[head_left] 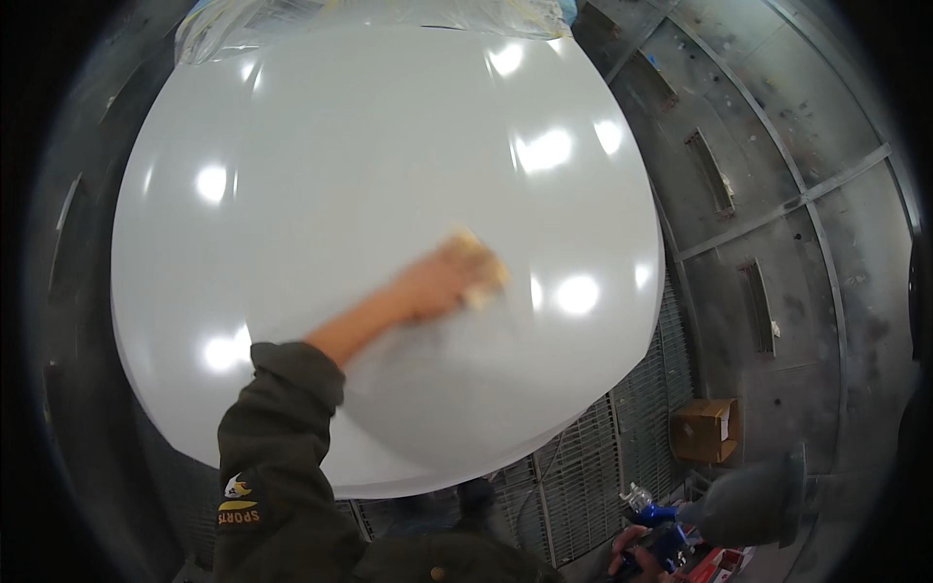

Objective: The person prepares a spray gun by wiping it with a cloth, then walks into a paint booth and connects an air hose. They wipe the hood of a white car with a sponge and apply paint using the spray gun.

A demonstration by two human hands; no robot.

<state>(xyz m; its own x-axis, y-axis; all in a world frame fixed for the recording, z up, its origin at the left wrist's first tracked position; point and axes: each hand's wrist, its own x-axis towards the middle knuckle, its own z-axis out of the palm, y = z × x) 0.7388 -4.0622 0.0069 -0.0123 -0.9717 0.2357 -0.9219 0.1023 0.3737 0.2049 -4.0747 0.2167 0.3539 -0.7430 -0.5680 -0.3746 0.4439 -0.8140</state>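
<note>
A large glossy white car hood (pixel 369 175) lies in front of me. My left hand (pixel 437 282), blurred by motion, presses a pale yellow cloth (pixel 483 270) against the hood, right of its middle. My left arm, in a dark sleeve rolled above the wrist, reaches across the hood's near part. At the lower right, beyond the hood's edge, my right hand (pixel 630 552) has its fingers wrapped round a blue spray gun (pixel 663 512). A big grey cup (pixel 748 503) appears attached to the gun. Part of the right hand is cut off by the lower edge.
Clear plastic sheeting (pixel 369 21) covers the area behind the hood's far edge. Grey, paint-spotted wall panels (pixel 768 243) rise on the right. A cardboard box (pixel 705 430) stands on the metal floor grating (pixel 573 462). Something red (pixel 717 564) lies below the spray gun.
</note>
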